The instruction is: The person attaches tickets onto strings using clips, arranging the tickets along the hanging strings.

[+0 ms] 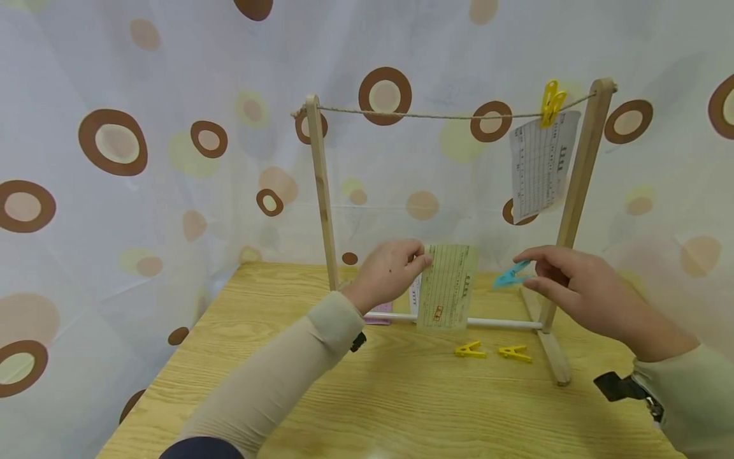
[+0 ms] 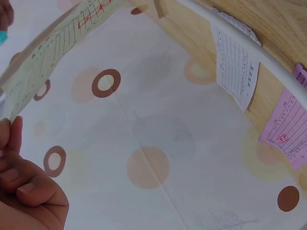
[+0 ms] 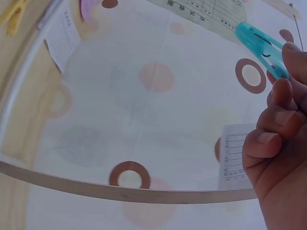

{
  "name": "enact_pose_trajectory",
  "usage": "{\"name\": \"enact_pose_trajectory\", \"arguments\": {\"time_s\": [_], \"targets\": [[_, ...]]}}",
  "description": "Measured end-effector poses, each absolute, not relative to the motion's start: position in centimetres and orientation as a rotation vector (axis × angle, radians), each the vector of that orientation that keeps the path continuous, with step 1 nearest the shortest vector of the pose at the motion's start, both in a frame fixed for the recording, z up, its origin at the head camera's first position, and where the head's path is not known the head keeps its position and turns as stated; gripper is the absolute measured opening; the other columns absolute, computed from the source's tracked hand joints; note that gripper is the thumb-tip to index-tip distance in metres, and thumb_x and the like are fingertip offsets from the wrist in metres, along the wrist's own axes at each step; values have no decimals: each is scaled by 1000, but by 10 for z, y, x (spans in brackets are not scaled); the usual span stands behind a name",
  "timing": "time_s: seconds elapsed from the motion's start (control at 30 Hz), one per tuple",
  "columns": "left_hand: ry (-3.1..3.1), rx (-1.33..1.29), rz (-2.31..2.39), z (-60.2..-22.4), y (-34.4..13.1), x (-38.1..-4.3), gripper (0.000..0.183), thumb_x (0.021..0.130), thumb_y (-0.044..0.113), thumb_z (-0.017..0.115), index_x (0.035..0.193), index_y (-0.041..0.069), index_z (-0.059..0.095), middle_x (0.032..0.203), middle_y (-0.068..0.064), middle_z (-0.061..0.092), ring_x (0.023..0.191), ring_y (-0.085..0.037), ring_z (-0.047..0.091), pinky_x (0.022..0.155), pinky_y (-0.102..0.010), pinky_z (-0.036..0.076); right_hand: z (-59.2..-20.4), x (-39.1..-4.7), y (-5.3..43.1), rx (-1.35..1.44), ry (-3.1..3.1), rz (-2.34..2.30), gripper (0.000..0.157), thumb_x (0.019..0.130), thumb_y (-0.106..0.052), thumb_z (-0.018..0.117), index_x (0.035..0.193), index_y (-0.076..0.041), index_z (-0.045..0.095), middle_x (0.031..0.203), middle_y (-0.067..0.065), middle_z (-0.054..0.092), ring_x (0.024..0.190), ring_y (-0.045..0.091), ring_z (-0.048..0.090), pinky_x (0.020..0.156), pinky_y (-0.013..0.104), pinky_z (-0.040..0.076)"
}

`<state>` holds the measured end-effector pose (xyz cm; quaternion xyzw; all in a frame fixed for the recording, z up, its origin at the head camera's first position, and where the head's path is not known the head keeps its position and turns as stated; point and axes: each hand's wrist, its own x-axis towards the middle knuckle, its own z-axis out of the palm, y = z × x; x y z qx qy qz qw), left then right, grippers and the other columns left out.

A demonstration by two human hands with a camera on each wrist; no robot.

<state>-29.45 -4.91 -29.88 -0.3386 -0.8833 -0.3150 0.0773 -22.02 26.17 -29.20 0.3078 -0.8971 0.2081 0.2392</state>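
My left hand pinches the upper left corner of a pale green printed slip, which hangs upright in front of the rack's white bar. In the left wrist view the slip stretches away from the thumb and fingertip. To the right, my right hand holds a blue clothespin by its handle ends between thumb and fingers. The clothespin's tip points toward the slip. Above, a yellow clothespin fastens a white printed slip to the rope.
Two yellow clothespins lie on the wooden table before the rack. Its wooden posts carry the rope. Behind the bar lie another white slip and a pink slip. A dotted curtain hangs behind.
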Motion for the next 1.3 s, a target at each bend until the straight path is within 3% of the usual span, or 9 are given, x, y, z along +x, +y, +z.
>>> {"name": "enact_pose_trajectory", "arguments": {"time_s": [0.53, 0.73, 1.13, 1.3], "targets": [[-2535, -1076, -894, -254, -41, -295, 31, 108, 28, 52, 81, 12, 48, 64, -1, 42, 55, -12, 33, 56, -26, 30, -213, -225, 239, 857, -2393, 356, 35, 86, -6, 80, 119, -16, 72, 87, -10, 48, 70, 9, 40, 59, 25, 35], [-2467, -1076, -872, -241, -34, -298, 28, 107, 27, 55, 83, 13, 50, 75, -2, 46, 60, -13, 36, 58, -26, 32, -176, -227, 230, 791, -2359, 286, 30, 89, -8, 78, 118, -11, 72, 83, -3, 49, 72, 13, 39, 60, 24, 32], [-2473, -1000, -824, -213, -29, -308, 27, 107, 32, 53, 87, 14, 55, 73, -1, 49, 63, -14, 40, 61, -26, 34, -125, -245, 220, 765, -2287, 140, 13, 95, -16, 73, 106, -8, 73, 71, 0, 53, 60, 16, 39, 55, 26, 30], [-2440, -978, -815, -205, -27, -312, 28, 106, 31, 55, 85, 14, 56, 71, -1, 49, 62, -14, 43, 61, -26, 35, -110, -253, 216, 776, -2288, 120, 9, 98, -15, 69, 102, -8, 73, 81, 5, 65, 62, 16, 47, 55, 24, 33]]}}
